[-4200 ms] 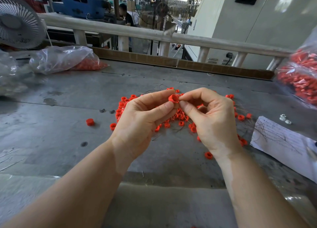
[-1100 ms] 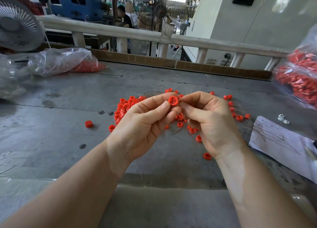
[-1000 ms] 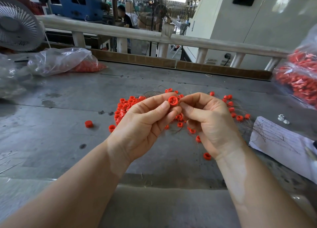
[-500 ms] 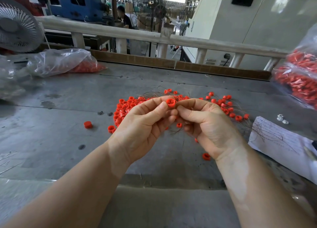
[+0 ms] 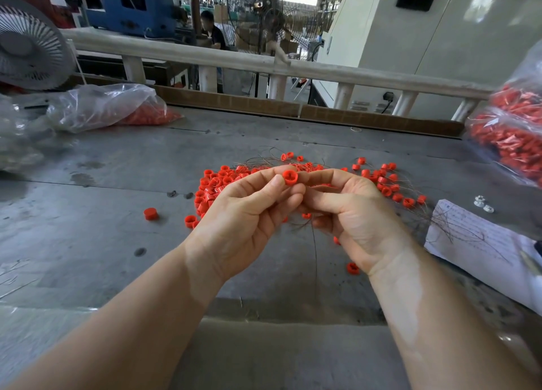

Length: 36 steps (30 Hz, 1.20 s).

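**Two hands working a red cap above a worktop**

The left hand (image 5: 243,213) is pinching a small red round plastic cap (image 5: 290,178) between thumb and forefinger, holding it up over the grey metal worktop (image 5: 88,228). The right hand (image 5: 352,213) is meeting it, fingers curled and forefinger tip touching the cap; whether they are gripping anything cannot be told. A thin dark wire (image 5: 315,252) is hanging below the hands. A loose pile of matching red caps (image 5: 217,184) is lying just behind them, and a white printed paper sheet (image 5: 475,243) is lying to the right.
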Each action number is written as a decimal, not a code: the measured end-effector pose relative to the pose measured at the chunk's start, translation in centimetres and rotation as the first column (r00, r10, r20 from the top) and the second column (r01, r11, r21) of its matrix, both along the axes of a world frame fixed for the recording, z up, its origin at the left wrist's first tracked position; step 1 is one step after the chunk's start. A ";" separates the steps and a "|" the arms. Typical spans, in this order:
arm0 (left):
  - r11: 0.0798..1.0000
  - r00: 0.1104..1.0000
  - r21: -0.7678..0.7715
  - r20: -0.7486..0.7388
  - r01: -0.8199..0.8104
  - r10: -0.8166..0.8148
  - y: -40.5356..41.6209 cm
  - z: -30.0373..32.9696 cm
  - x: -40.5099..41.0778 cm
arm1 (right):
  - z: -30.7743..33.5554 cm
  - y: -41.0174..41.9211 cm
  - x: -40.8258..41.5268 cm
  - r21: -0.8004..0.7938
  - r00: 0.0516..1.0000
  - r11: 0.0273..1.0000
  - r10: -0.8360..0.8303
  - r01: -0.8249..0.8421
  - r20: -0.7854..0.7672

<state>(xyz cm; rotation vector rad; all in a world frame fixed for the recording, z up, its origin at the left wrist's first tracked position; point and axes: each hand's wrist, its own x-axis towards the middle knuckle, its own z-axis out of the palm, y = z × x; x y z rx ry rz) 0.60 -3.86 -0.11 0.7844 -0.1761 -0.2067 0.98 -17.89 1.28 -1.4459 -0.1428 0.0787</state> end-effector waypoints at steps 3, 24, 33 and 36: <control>1.000 0.999 -0.020 -0.032 -0.001 0.000 -0.1 0.1 -0.1 | -0.1 0.0 0.1 -0.036 1.000 0.999 -0.022 0.022 0.007; 0.990 0.971 -0.030 -0.203 -0.138 0.129 0.2 -0.8 0.6 | -0.8 -2.0 1.4 -0.525 0.806 0.614 -0.399 0.589 0.438; 0.984 0.946 0.044 -0.269 -0.173 0.179 0.1 -0.9 0.6 | -1.5 -1.1 0.8 -0.900 0.923 0.224 -0.187 0.373 0.336; 0.985 0.948 0.050 -0.267 -0.166 0.173 0.0 -0.9 0.5 | -1.5 -1.0 0.7 -0.899 0.916 0.201 -0.186 0.388 0.354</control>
